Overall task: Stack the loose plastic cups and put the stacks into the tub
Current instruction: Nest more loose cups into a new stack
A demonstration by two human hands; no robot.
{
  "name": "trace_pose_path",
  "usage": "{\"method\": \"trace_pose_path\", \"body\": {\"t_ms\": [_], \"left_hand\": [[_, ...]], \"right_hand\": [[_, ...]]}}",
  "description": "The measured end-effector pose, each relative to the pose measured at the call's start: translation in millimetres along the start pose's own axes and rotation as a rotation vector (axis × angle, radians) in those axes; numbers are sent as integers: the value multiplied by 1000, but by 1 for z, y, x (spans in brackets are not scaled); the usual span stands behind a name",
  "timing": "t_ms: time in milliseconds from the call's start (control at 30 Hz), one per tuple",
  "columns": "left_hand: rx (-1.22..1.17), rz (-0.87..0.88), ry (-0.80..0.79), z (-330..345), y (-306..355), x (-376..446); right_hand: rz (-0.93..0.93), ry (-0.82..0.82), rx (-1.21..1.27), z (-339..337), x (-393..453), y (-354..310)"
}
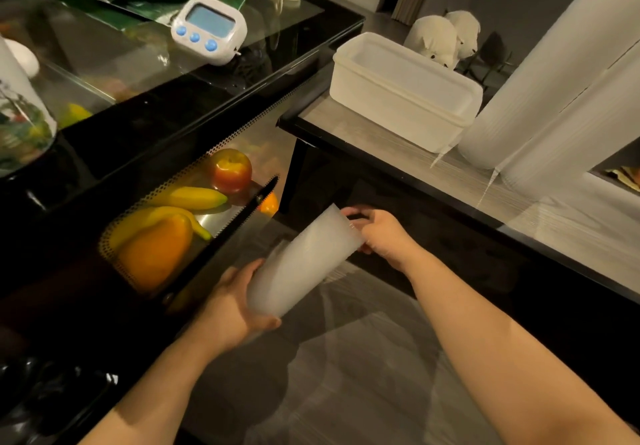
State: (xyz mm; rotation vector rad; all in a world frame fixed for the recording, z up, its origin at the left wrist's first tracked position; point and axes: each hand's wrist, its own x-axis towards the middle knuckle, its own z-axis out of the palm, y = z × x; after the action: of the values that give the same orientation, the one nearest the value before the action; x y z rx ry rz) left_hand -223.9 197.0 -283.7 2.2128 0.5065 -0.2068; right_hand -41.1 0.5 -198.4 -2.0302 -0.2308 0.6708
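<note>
Head view: grey wood-look table [388,153] bearing white tub [405,91] at 1 o'clock; cup stack [304,264] gripped by left hand [228,309] and right hand [384,236], long axis 7-to-1 o'clock, rims toward 1.

Left hand [231,309] and right hand [382,236] gripping cup stack [301,264] — tilted, white tub [398,105] beyond

No readable text, label, brand, number or sign anywhere. Digital timer [209,29] on the glass table: pale blue screen blank, three blue buttons unmarked. White container [21,112] at far left: printed picture only, too blurred for any lettering. Tub [403,98] and cups [304,261] plain, unmarked.
</note>
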Motion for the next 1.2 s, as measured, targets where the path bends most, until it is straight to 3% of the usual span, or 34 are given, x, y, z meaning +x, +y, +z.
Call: {"method": "trace_pose_path", "body": {"t_ms": [200,367,533,867,1000,1200], "left_hand": [[-26,-69,40,-3,-10,13],[-179,-64,146,0,-19,18],[-301,-92,141,4,-24,17],[-272,-141,115,-3,-30,17],[-183,-95,118,-5,-32,13],[5,-26,96,-5,-14,-3]], "right_hand": [[123,113,137,29,43,-4],[155,-2,-388,50,87,13],[102,-170,-554,58,164,75],[140,60,-342,49,100,38],[262,269,-73,24,68,26],[274,426,392,-21,-9,26]]}}
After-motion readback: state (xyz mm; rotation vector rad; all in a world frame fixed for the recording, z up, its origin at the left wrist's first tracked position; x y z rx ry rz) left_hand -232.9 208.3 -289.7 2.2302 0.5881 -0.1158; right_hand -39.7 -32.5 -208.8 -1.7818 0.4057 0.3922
